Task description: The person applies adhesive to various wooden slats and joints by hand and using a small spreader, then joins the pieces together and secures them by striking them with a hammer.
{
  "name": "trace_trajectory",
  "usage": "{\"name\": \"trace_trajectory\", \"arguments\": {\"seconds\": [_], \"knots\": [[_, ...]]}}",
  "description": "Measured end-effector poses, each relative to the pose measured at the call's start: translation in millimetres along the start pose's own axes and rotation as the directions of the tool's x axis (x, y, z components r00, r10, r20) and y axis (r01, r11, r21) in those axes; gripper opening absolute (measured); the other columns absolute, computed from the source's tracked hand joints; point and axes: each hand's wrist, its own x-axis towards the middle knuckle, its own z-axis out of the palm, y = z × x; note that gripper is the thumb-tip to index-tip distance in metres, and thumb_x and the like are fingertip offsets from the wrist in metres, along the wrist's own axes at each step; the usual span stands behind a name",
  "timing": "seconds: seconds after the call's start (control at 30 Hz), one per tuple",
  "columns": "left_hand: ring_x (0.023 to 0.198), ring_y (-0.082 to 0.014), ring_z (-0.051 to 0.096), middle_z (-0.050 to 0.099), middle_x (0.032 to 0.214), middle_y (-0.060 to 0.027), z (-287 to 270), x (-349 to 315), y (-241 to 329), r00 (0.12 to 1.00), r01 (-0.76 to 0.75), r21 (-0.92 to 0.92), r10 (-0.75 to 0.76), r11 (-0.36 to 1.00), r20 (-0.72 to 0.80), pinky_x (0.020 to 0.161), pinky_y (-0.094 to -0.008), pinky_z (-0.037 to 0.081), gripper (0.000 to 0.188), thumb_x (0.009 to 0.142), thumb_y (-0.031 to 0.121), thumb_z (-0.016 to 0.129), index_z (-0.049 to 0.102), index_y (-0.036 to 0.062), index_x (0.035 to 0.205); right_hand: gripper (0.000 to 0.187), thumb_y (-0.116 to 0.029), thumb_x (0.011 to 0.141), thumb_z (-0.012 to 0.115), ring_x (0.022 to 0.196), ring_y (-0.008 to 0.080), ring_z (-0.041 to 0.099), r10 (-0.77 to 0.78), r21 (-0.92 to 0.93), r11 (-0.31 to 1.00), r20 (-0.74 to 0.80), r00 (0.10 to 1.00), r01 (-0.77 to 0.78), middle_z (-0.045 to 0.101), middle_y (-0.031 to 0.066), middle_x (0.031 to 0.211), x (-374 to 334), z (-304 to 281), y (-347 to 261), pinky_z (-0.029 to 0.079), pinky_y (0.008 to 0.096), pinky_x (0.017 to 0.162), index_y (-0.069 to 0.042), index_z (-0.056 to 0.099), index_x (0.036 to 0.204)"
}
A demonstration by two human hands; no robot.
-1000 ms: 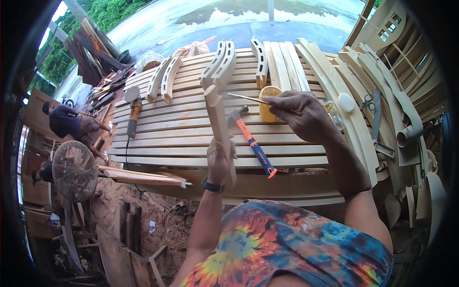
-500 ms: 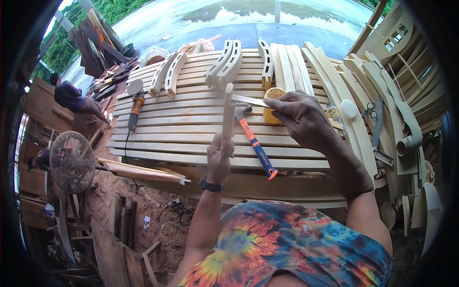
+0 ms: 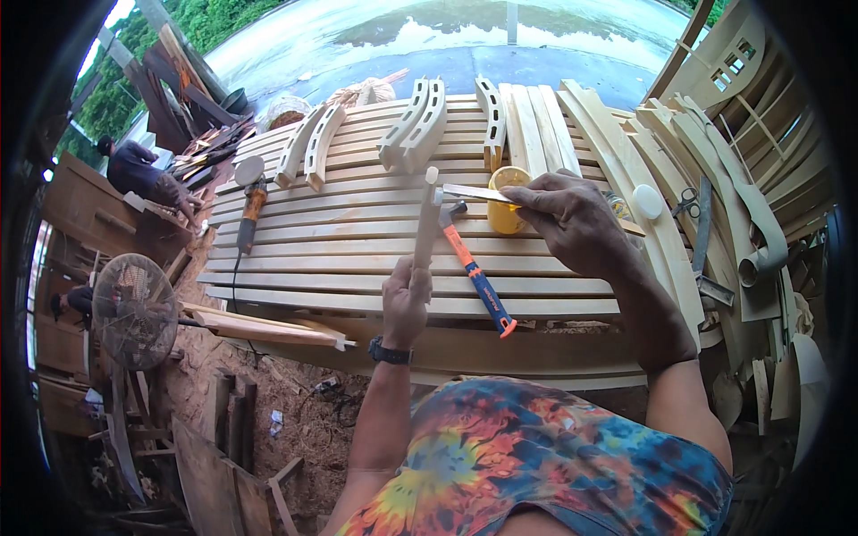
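Yellow tub (image 3: 506, 220): standing on the worktop (image 3: 335, 257), right of middle; right fingertips and strip crossing in front of it; contents hard to tell.
White disc (image 3: 646, 202): lying on a long plank (image 3: 666, 255) by the right edge.
Wood piece (image 3: 426, 223): being held above the worktop, right of middle; long axis running from the left hand toward the far edge, top leaning slightly right.
Left hand (image 3: 407, 299): wrapping its fingers round the lower part.
Right hand (image 3: 576, 219): pinching a flat strip (image 3: 472, 191) between thumb and fingers; strip pointing left, tip at the wood's upper end, contact unclear.
Hammer (image 3: 475, 275): lying just right of the wood, handle pointing to the near edge.
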Motion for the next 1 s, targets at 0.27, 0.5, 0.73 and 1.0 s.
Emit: {"name": "trace_trajectory", "arguments": {"seconds": [0.27, 0.5, 0.73, 1.0], "knots": [[0.06, -0.0037, 0.045, 0.05, 0.067, 0.0047, 2, -1, 0, 1.0, -0.003, -0.01, 0.003, 1.0, 0.009, 0.053, -0.0236, 0.037, 0.037, 0.107, 0.039, 0.057, 0.064, 0.0035, 0.107, 0.026, -0.011, 0.094, 0.069, 0.095, 0.0295, 0.068, -0.038, -0.007, 0.999, 0.003, 0.999, 0.038, 0.074, 0.0128, 0.098, 2, 8, 5, 0.052, 0.04, 0.087, -0.006, 0.076, 0.119], [0.061, -0.0041, 0.045, 0.051, 0.068, 0.0042, 0, -3, 10, 0.999, -0.018, -0.087, 0.015, 0.996, -0.035, 0.054, -0.0232, 0.037, 0.034, 0.108, 0.035, 0.054, 0.064, 0.0027, 0.108, 0.024, -0.011, 0.095, 0.069, 0.094, 0.0303, 0.067, 0.004, -0.081, 0.997, 0.012, 1.0, -0.003, 0.074, 0.0138, 0.098, -1, 1, 11, 0.052, 0.0413, 0.086, -0.006, 0.077, 0.117], [0.06, -0.0044, 0.043, 0.05, 0.068, 0.0043, 3, -2, 16, 0.999, -0.007, -0.113, 0.002, 0.994, -0.048, 0.054, -0.0229, 0.036, 0.034, 0.109, 0.036, 0.053, 0.063, 0.003, 0.109, 0.023, -0.01, 0.096, 0.069, 0.093, 0.0284, 0.068, 0.134, 0.333, 0.933, 0.036, 0.99, -0.139, 0.073, 0.0131, 0.096, -3, 7, -13, 0.052, 0.0393, 0.081, -0.004, 0.075, 0.118], [0.061, -0.0036, 0.044, 0.049, 0.067, 0.0056, -1, -2, 14, 0.999, -0.032, 0.028, 0.033, 0.999, -0.042, 0.054, -0.0236, 0.036, 0.036, 0.107, 0.038, 0.057, 0.065, 0.0036, 0.111, 0.023, -0.009, 0.095, 0.07, 0.09, 0.0271, 0.067, 0.01, 0.156, 0.988, -0.048, 0.999, -0.003, 0.071, 0.0123, 0.093, -6, 17, -12, 0.052, 0.0392, 0.079, -0.006, 0.077, 0.118]]}}
